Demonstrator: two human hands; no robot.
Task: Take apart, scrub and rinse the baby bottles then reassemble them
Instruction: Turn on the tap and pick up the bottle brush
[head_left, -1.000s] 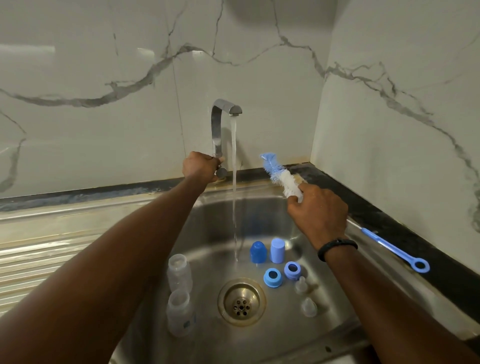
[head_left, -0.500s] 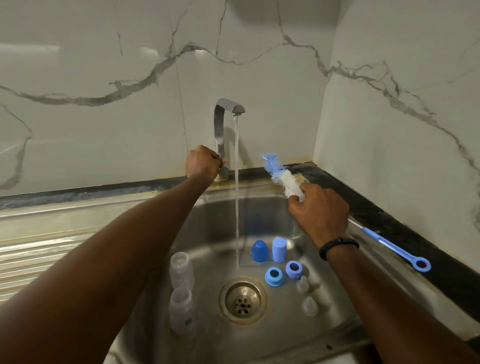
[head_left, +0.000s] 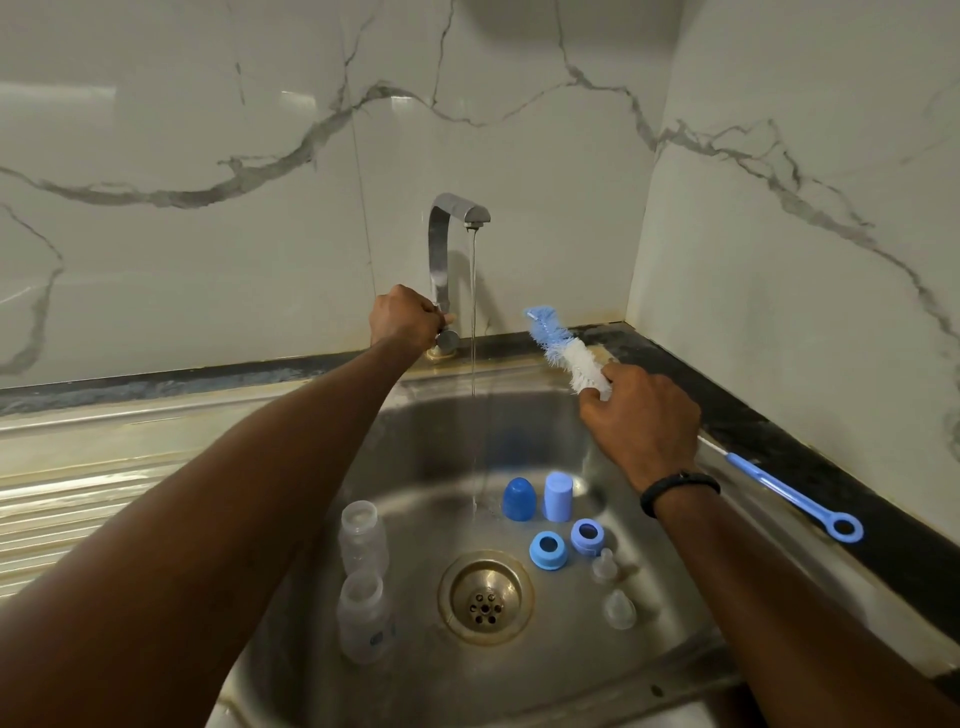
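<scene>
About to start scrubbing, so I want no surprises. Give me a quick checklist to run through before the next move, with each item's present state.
1. Water running from the tap: ok.
2. Bottle brush held in the right hand: ok.
3. Left hand on the tap knob: ok.
4. Both bottles taken apart, standing in the sink: ok.
5. Collars, caps and teats separated: ok.
6. Soap on the brush: cannot tell.

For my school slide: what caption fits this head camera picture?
Left hand grips the tap handle while water runs; right hand holds a bottle brush above the bottle parts in the sink.
</scene>
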